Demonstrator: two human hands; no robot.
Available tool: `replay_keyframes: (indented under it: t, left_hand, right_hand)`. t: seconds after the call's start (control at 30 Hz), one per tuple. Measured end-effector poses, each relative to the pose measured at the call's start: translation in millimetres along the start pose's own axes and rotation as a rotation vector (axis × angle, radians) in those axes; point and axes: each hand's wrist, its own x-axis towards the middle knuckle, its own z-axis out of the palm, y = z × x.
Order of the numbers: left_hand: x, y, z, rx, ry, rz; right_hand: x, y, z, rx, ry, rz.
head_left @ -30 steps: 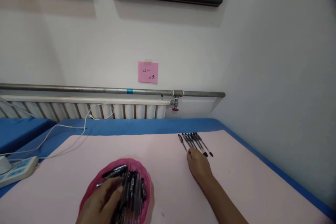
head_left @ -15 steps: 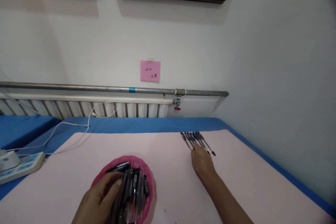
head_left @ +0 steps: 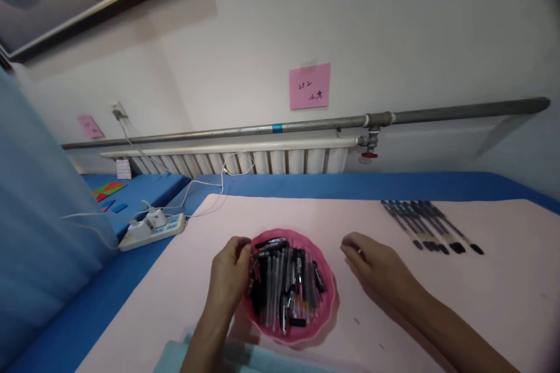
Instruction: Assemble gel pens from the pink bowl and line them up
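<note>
A pink bowl (head_left: 327,309) full of several black pens (head_left: 284,288) sits near the front of the pale pink mat (head_left: 481,303). My left hand (head_left: 230,277) rests on the bowl's left rim, fingers curled onto pens at the top left. My right hand (head_left: 376,268) hovers just right of the bowl, palm down, fingers loosely together, with nothing in it. A neat row of several black pens (head_left: 429,226) lies on the mat farther right, apart from both hands.
A white power strip (head_left: 151,228) with plugs and cables lies on the blue cloth (head_left: 332,185) at left. A radiator (head_left: 245,160) and metal pipe (head_left: 437,115) run along the wall, with a pink note (head_left: 309,85) above. A light blue sheet (head_left: 175,358) shows at the bottom edge.
My right hand has pulled back from the row of pens to beside the bowl. The view has swung left and tilted, so the row now lies far right. My left hand stays at the bowl.
</note>
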Motion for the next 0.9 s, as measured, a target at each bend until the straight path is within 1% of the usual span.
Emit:
replay_keyframes:
  t: [0.13,0.23,0.3,0.47,0.57,0.67,0.8,0.9]
  left_hand:
    - [-1,1,0,0.146,0.020,0.077]
    - [0,-1,0,0.203,0.013,0.105]
    - [1,-3,-1,0.213,0.028,0.105]
    - [5,-6,-11,0.162,0.134,0.055]
    - [4,-5,-10,0.167,0.139,0.056]
    - [1,-3,-1,0.189,0.084,0.099]
    - [-5,-1,14,0.226,-0.064,0.185]
    - [-11,4,17,0.270,-0.145,0.181]
  right_hand:
    - [-9,-12,11,0.075,-0.119,-0.038]
    - [-12,-12,17,0.066,-0.193,-0.046]
    - [-13,-7,20,0.017,-0.205,-0.055]
    - [-10,4,23,-0.073,-0.216,-0.067]
    - [-9,6,22,-0.062,-0.225,-0.054]
    - [-7,6,21,-0.023,-0.227,-0.039]
    - [-6,10,22,-0.032,-0.225,-0.059]
    - [-6,12,23,-0.050,-0.229,-0.075]
